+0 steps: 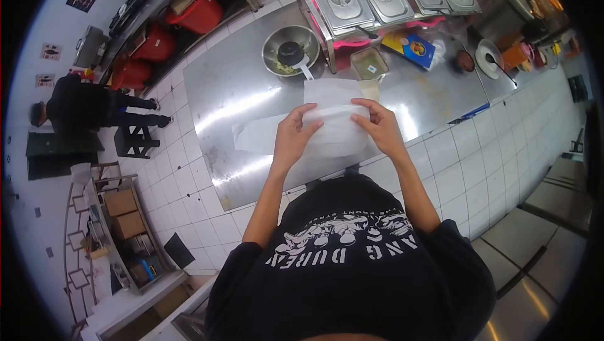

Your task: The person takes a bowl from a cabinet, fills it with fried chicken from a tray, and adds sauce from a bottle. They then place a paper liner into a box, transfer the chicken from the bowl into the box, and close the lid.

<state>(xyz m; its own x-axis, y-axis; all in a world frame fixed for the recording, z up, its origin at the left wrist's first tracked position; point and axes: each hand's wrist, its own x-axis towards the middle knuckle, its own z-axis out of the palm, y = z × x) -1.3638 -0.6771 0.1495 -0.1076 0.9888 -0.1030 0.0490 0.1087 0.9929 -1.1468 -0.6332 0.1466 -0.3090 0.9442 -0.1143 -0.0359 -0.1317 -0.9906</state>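
A sheet of thin white paper (336, 136) is held between my two hands over the steel table. My left hand (294, 136) pinches its left side between thumb and fingers. On the opposite side, my right hand (380, 128) grips the paper the same way. The sheet looks folded or rolled across the middle, and whether anything lies inside is hidden. Another pale sheet (255, 134) lies flat on the table to the left. Beyond the paper stands a steel bowl (270, 48) with yellow-green shreds, a black round item and a white handle resting over its rim.
Lidded steel pans (343, 1) fill a raised rack at the back. Near it are a small square container (369, 64), a yellow-and-blue box (409, 50) and a white plate (487, 67) with a black spoon. Another person (78, 102) is at the far left by a stool (135, 142).
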